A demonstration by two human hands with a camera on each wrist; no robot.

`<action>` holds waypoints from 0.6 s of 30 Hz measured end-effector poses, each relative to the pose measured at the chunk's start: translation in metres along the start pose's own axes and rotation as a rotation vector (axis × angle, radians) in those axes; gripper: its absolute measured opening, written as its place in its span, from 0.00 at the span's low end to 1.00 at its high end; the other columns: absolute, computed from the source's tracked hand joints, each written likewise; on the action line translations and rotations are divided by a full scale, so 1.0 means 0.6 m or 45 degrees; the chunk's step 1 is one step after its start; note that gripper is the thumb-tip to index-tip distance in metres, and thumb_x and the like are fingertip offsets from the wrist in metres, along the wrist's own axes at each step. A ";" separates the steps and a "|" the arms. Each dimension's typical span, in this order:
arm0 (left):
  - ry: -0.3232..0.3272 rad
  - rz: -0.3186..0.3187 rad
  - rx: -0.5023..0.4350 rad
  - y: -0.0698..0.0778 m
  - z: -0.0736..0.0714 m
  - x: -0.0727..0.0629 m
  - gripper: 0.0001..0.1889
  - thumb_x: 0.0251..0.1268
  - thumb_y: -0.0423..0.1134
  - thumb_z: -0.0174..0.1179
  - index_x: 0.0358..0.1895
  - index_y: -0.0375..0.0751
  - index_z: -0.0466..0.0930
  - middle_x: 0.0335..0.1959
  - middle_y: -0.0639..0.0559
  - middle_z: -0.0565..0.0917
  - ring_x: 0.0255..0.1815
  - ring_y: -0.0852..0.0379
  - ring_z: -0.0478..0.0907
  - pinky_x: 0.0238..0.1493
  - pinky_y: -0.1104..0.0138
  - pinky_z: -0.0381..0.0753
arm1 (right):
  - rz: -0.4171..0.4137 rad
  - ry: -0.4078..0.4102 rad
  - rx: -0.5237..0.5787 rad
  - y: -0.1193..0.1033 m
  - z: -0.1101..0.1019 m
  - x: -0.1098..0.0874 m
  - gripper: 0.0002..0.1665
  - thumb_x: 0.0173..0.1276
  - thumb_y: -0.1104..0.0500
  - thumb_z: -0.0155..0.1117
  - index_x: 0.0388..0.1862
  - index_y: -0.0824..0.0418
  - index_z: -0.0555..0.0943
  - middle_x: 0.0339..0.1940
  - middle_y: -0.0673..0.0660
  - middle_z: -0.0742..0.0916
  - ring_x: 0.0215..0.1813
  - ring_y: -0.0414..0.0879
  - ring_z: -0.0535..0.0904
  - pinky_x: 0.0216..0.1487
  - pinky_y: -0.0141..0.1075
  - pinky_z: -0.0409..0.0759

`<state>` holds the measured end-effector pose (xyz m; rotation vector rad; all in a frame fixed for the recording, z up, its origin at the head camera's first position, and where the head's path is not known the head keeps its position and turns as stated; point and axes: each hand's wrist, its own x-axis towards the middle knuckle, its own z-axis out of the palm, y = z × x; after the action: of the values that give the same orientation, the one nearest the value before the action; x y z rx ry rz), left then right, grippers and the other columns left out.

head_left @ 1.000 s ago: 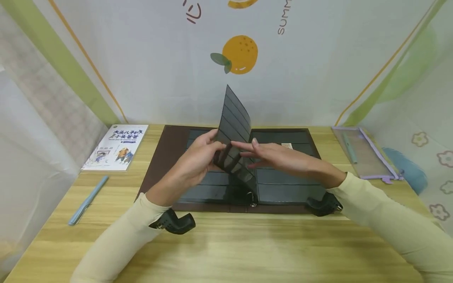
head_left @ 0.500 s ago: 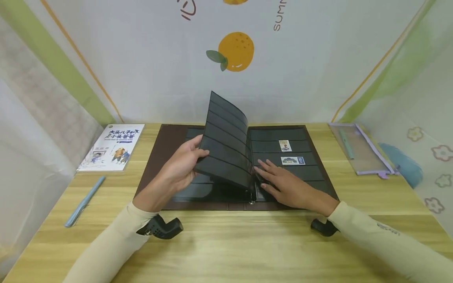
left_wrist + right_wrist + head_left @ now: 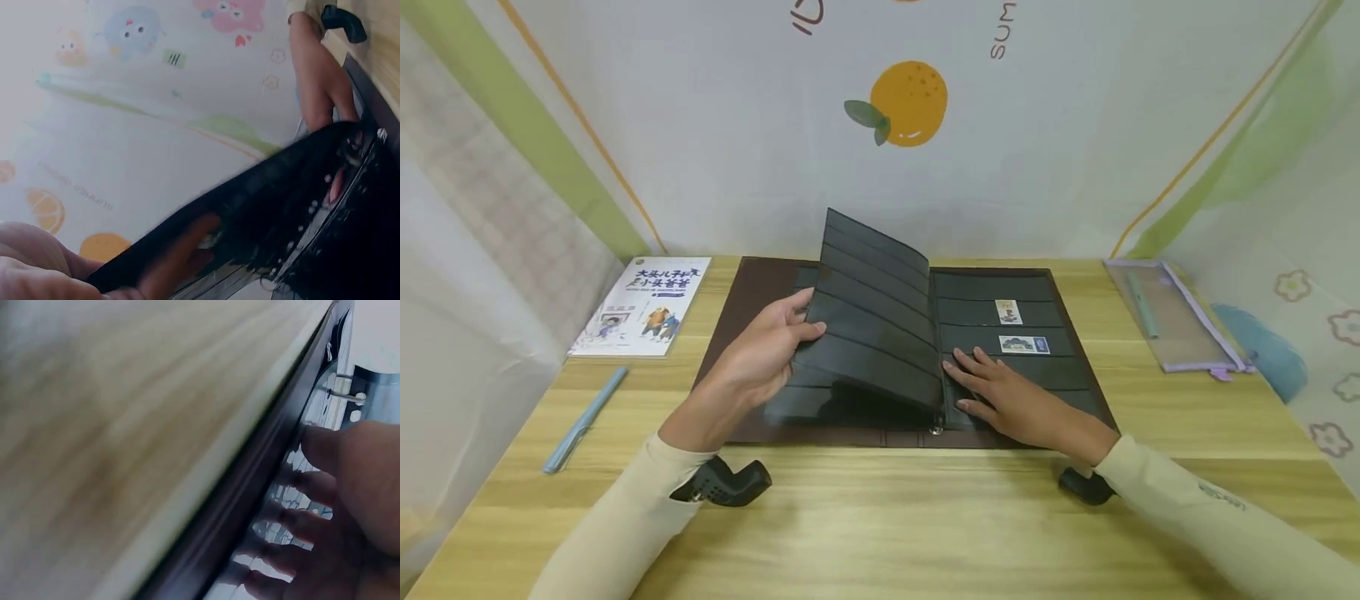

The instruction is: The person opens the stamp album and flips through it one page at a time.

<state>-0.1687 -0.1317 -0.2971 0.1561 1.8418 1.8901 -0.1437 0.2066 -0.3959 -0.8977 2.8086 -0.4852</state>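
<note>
A stamp album (image 3: pixel 718 333) with a dark brown cover and black pocketed pages lies spread on the table. My left hand (image 3: pixel 760 354) pinches the outer edge of a raised black page (image 3: pixel 872 308), thumb on its near face; the page slants up from the ring spine. On the right-hand page (image 3: pixel 992 287) my right hand (image 3: pixel 1018 404) rests palm down with its fingers spread, near the spine. Above its fingertips two stamps sit in the pockets: a small upright stamp (image 3: pixel 1008 312) and a wider stamp (image 3: pixel 1024 345). The raised page hides part of the left side.
To the left are a white booklet (image 3: pixel 640 308) and a blue pen (image 3: pixel 585 421) on the wooden table (image 3: pixel 895 517). A mesh zip pouch (image 3: pixel 1180 321) with a pale green pen (image 3: pixel 1142 307) lies at the right. A printed curtain (image 3: pixel 760 150) hangs behind.
My left hand has drawn the page down and to the left. My right hand has come off that page and settled on the right-hand page, and both stamps now show.
</note>
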 end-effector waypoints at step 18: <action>0.282 0.004 0.365 -0.026 -0.048 -0.022 0.37 0.78 0.32 0.50 0.82 0.37 0.43 0.67 0.28 0.74 0.37 0.60 0.89 0.43 0.67 0.88 | -0.005 0.011 -0.044 -0.006 0.001 0.000 0.36 0.78 0.54 0.58 0.81 0.61 0.60 0.81 0.67 0.62 0.81 0.71 0.52 0.74 0.68 0.58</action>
<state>-0.1651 -0.1639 -0.3111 0.0469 2.2587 1.6922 -0.1417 0.2037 -0.3955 -0.9099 2.8316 -0.4438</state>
